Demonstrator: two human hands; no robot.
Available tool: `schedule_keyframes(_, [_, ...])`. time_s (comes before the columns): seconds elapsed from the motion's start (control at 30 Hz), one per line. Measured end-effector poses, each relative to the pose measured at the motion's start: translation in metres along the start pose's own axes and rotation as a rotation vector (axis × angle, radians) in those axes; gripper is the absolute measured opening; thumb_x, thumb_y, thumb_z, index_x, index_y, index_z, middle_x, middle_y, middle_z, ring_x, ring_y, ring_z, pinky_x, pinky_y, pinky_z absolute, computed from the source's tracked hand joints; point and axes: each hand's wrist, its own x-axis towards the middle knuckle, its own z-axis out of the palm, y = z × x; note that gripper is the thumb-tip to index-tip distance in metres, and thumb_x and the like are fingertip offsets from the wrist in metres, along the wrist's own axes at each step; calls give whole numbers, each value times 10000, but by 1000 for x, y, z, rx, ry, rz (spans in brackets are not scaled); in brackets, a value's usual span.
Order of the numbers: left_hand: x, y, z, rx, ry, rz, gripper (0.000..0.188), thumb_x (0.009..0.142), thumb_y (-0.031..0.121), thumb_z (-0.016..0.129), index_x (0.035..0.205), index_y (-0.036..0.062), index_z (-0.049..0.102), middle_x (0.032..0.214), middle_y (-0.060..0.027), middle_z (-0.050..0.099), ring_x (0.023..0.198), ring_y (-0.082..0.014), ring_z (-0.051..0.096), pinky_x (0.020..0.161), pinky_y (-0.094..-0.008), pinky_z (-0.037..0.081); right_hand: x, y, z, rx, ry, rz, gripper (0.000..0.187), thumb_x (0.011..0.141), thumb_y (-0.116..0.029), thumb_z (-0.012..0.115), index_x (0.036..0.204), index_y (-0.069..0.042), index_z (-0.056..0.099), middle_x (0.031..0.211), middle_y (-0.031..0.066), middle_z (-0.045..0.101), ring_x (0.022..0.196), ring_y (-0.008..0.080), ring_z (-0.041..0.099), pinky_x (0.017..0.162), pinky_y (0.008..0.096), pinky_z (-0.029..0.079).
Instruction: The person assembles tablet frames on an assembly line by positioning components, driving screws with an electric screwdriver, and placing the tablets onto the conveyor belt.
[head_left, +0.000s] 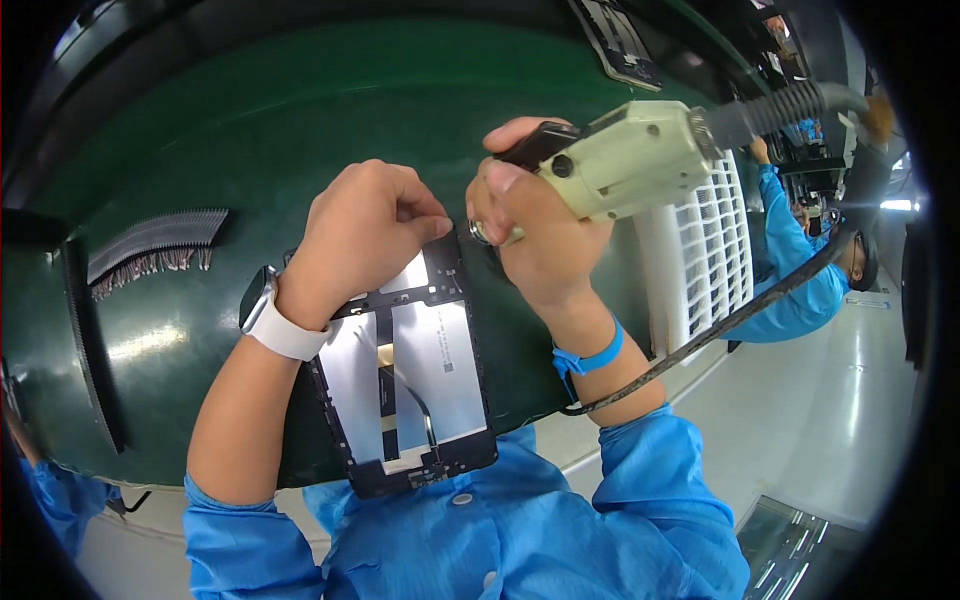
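A tablet body (445,350) with its inside exposed lies at the bench's near edge: black frame, silver plates, a dark flex ribbon down the middle and a thin cable. Over its far end is my left hand (365,225), thumb and forefinger pinched together near the far right corner; whatever they may hold is too small or hidden. My right hand (545,225) grips a pale green gun-shaped tool (640,160) with a dark lever and a ribbed cord sleeve. The tool's metal tip (478,232) points toward that same corner, just right of my left fingers.
On the green bench (270,130), a dark strip holder (160,245) with many small cables sits left. Another opened tablet body (620,45) lies far right. A white grid tray (700,260) stands right. The tool's cable (760,300) loops past my right arm. A co-worker's blue sleeve (790,270) shows beyond.
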Motion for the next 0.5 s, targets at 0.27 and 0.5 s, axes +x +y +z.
schedule_keyframes(0.27, [-1,3,-1,6,13,-18,70,752,115,732,796,79,772,773,-77,721,732,-243,685,691,-346,529,4,4,-2,134,-45,-51,193,790,101,618,968,26,607,741,57,592,522,95,522,461,246,417])
schedule_keyframes(0.5, [-1,-1,0,-8,32,-8,74,753,119,735,802,77,771,772,-83,722,733,-248,688,692,-346,531,2,3,5,-90,-57,-87,191,824,22,492,1002,69,543,568,68,480,474,141,455,540,323,434])
